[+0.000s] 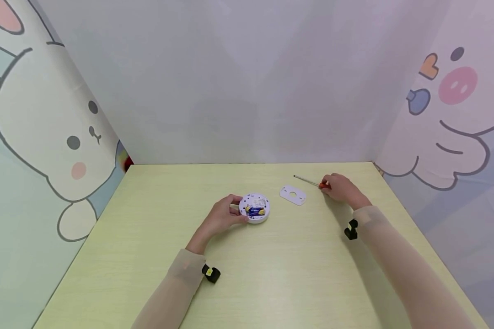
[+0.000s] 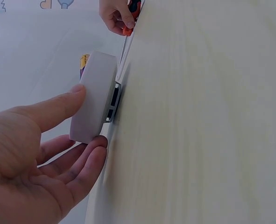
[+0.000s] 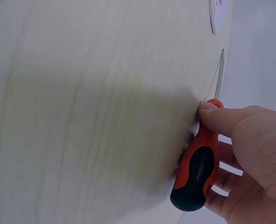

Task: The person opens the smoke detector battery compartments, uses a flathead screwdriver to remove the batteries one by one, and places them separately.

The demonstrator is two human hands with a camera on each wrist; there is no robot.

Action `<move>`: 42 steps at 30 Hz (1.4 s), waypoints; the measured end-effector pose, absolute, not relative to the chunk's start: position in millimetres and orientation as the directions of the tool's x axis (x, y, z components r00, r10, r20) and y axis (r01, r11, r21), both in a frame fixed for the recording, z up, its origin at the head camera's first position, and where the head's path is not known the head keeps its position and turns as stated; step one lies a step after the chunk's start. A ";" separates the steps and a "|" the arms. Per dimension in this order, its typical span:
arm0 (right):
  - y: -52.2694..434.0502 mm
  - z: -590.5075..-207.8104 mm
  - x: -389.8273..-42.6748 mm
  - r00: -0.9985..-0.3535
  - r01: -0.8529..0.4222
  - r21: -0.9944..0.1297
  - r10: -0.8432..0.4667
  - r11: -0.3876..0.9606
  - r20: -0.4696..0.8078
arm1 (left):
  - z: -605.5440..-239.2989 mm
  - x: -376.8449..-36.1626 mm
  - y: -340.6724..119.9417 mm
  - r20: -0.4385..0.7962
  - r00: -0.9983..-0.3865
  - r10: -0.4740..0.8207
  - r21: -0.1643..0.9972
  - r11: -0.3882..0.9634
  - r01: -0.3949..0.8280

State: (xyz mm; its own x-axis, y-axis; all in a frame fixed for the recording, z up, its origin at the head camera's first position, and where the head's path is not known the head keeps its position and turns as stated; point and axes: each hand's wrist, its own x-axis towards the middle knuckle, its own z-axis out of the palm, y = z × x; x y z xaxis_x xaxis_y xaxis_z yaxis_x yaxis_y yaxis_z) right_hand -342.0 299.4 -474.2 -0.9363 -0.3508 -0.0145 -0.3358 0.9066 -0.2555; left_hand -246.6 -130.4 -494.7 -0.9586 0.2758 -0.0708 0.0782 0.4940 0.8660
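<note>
My left hand [image 1: 221, 215] grips a round white smoke detector [image 1: 258, 200] by its left side, thumb on the near edge and fingers round the far one. Its back faces up, with a blue and yellow battery [image 1: 254, 211] showing in it. Seen edge-on in the left wrist view, the detector [image 2: 95, 95] is held close over the table. To the right, my right hand [image 1: 340, 188] pinches the red and black handle of a screwdriver [image 3: 197, 163]. The screwdriver's shaft [image 1: 306, 180] points left, low along the tabletop, and the thumb presses near the collar.
A white mounting plate [image 1: 286, 193] with a round central hole lies flat between the two hands. Everything is on a pale wood-grain table [image 1: 181, 183]. Light cloth walls with cartoon animals [image 1: 66, 151] rise at the back and both sides.
</note>
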 end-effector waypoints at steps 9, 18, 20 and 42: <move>299.6 -464.0 -340.9 -0.936 -0.335 -0.267 -0.351 0.903 -0.014 | -494.3 -246.4 -130.4 -0.071 -0.958 0.277 0.862 0.501 0.081; 281.4 -440.2 -333.9 -0.908 -0.416 -0.240 -0.414 0.877 0.060 | -493.4 -246.6 -130.9 -0.064 -0.960 0.272 0.861 0.501 0.084; 274.5 -433.6 -331.6 -0.901 -0.432 -0.239 -0.428 0.869 0.074 | -493.6 -246.6 -131.1 -0.062 -0.960 0.274 0.862 0.499 0.087; 179.7 -385.4 -273.6 -0.758 -0.652 -0.237 -0.626 0.720 0.181 | -494.9 -247.8 -129.4 -0.064 -0.959 0.276 0.860 0.502 0.087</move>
State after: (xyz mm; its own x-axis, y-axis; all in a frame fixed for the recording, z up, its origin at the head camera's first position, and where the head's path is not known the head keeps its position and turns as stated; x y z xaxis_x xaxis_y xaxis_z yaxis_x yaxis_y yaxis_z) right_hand -273.6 179.7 -385.4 -0.7582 -0.6264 0.1812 -0.6518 0.7204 -0.2371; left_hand -247.8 -129.4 -494.9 -0.9589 0.2763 -0.0645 0.0868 0.5022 0.8604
